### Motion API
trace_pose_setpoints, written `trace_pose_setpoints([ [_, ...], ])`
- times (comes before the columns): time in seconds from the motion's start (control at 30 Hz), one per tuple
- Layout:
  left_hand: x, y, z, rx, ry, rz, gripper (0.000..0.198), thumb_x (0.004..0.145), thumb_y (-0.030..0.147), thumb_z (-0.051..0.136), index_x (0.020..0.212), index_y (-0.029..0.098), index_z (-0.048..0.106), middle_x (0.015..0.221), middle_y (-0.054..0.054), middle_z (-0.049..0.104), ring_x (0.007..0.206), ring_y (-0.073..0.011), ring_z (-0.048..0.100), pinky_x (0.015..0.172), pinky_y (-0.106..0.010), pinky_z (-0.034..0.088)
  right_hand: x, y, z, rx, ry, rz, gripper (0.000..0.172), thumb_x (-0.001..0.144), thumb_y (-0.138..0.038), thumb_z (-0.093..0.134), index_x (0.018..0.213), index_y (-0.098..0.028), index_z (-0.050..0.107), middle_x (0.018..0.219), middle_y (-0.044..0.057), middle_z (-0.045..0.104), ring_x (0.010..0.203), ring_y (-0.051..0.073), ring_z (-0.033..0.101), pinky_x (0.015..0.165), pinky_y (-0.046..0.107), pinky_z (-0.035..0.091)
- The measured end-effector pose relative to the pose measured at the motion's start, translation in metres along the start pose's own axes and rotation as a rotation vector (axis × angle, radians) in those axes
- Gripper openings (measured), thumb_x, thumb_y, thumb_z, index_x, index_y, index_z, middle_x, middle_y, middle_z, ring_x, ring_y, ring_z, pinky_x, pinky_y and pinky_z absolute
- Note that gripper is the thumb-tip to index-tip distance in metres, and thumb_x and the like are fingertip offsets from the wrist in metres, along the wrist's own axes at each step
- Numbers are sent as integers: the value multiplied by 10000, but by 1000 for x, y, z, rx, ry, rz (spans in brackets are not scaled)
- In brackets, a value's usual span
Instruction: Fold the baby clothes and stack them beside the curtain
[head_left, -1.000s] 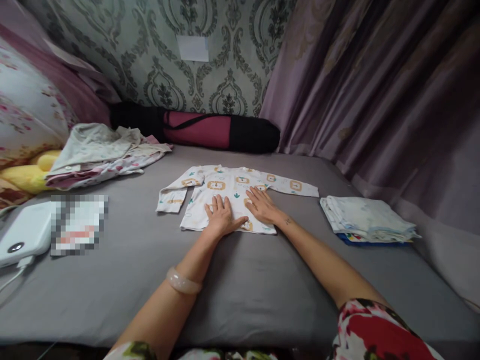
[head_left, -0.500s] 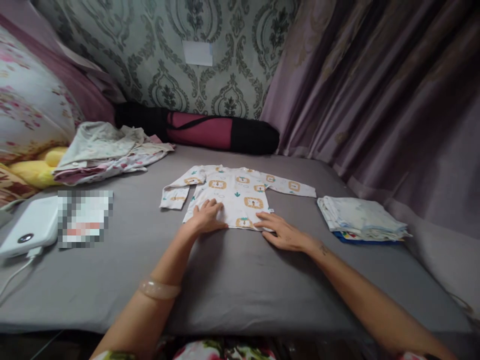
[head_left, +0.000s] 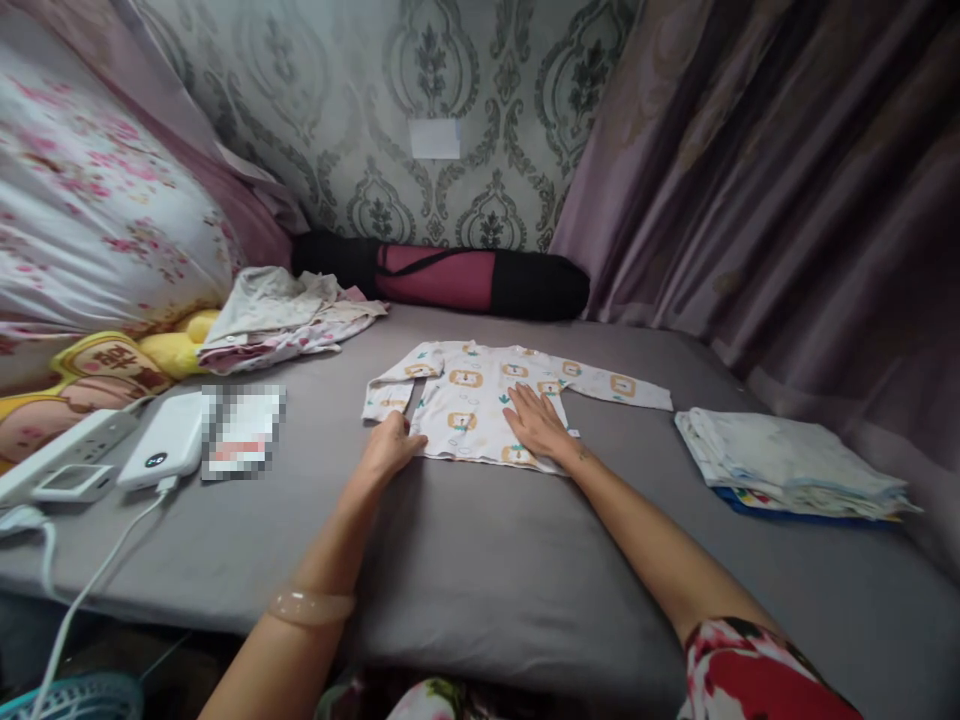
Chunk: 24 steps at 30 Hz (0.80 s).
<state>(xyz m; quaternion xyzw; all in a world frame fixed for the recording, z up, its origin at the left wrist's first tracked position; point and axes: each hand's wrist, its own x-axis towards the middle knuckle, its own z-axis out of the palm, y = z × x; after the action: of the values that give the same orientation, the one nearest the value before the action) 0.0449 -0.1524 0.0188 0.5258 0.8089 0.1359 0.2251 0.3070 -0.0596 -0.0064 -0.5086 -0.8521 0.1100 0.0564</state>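
A small white long-sleeved baby shirt [head_left: 480,390] with orange lion prints lies spread flat on the grey bed sheet [head_left: 465,560]. Its left sleeve is folded back on itself and its right sleeve stretches out to the right. My right hand [head_left: 538,424] lies flat and open on the shirt's lower right part. My left hand [head_left: 391,445] rests at the shirt's lower left corner, fingers curled at the hem; whether it pinches the cloth is not clear. A pale bangle sits on my left wrist.
A stack of folded cloths [head_left: 787,462] lies to the right. A heap of unfolded clothes [head_left: 289,315] lies at the back left beside a yellow toy [head_left: 169,350]. A white power bank [head_left: 161,452], power strip and cables sit left. A dark rolled mat [head_left: 450,275] lines the wall.
My right hand moved from the sheet below the hem back up onto the shirt. My left hand slid left to the shirt's lower left corner. The view shifted left.
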Motion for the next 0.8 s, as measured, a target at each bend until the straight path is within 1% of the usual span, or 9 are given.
trace_pose_setpoints([
  [0.1, -2, 2, -7, -96, -41, 18, 236, 764, 335, 598, 922, 161, 618, 876, -59, 683, 804, -195, 631, 623, -230, 407, -8, -2, 0, -31, -28, -31, 642, 996, -469, 225, 1531, -116, 258, 1608, 123, 160, 1486, 245, 106, 1193, 460, 67],
  [0.2, -3, 1, -15, -140, -89, 41, 152, 738, 311, 580, 776, 168, 615, 671, -3, 610, 669, -164, 582, 564, -225, 366, -20, -6, -2, -60, -66, -78, 641, 996, -480, 220, 1539, -141, 242, 1612, 115, 135, 1489, 246, 79, 1191, 490, 58],
  [0.37, 5, -7, -27, -167, -162, 79, 198, 732, 368, 595, 683, 176, 604, 558, 22, 544, 573, -144, 519, 529, -232, 330, -38, -19, -1, -78, -86, -224, 614, 1010, -483, 193, 1538, -176, 256, 1611, 109, 137, 1488, 245, 79, 1194, 503, 39],
  [0.43, 14, -14, -33, -181, -123, 84, 256, 758, 413, 585, 671, 174, 606, 559, 7, 558, 581, -151, 527, 539, -239, 337, -45, -26, -1, -71, -100, -286, 604, 1017, -480, 173, 1537, -186, 260, 1610, 97, 143, 1487, 242, 80, 1196, 506, 20],
  [0.57, 39, -32, -48, -171, 113, 28, 262, 787, 419, 582, 720, 168, 615, 698, -44, 649, 688, -179, 589, 582, -246, 373, -62, -44, -6, -22, -180, -362, 612, 1019, -489, 176, 1543, -179, 232, 1615, 89, 111, 1489, 234, 58, 1202, 500, 21],
  [0.63, 52, -41, -55, -141, 187, -19, 237, 788, 403, 592, 759, 169, 615, 777, -66, 675, 742, -190, 607, 605, -247, 390, -73, -56, -13, 28, -243, -384, 632, 1014, -508, 201, 1549, -170, 205, 1617, 92, 83, 1490, 238, 46, 1205, 495, 40],
  [0.7, 62, -48, -59, -112, 204, -58, 235, 786, 405, 604, 772, 171, 613, 803, -76, 679, 764, -197, 613, 610, -251, 393, -80, -67, -22, 92, -308, -418, 645, 1006, -534, 238, 1545, -179, 229, 1617, 95, 95, 1488, 249, 66, 1205, 489, 75],
  [0.73, 67, -49, -59, -102, 192, -74, 241, 786, 413, 606, 766, 173, 612, 786, -75, 675, 755, -199, 612, 603, -253, 389, -80, -72, -27, 127, -332, -438, 629, 1004, -539, 250, 1531, -197, 281, 1613, 90, 141, 1484, 250, 108, 1204, 481, 101],
  [0.8, 73, -49, -58, -97, 146, -95, 251, 788, 424, 604, 747, 176, 610, 721, -60, 656, 715, -195, 607, 579, -254, 375, -71, -80, -34, 201, -342, -486, 563, 1008, -526, 256, 1465, -241, 423, 1567, 69, 315, 1450, 230, 254, 1196, 448, 164],
])
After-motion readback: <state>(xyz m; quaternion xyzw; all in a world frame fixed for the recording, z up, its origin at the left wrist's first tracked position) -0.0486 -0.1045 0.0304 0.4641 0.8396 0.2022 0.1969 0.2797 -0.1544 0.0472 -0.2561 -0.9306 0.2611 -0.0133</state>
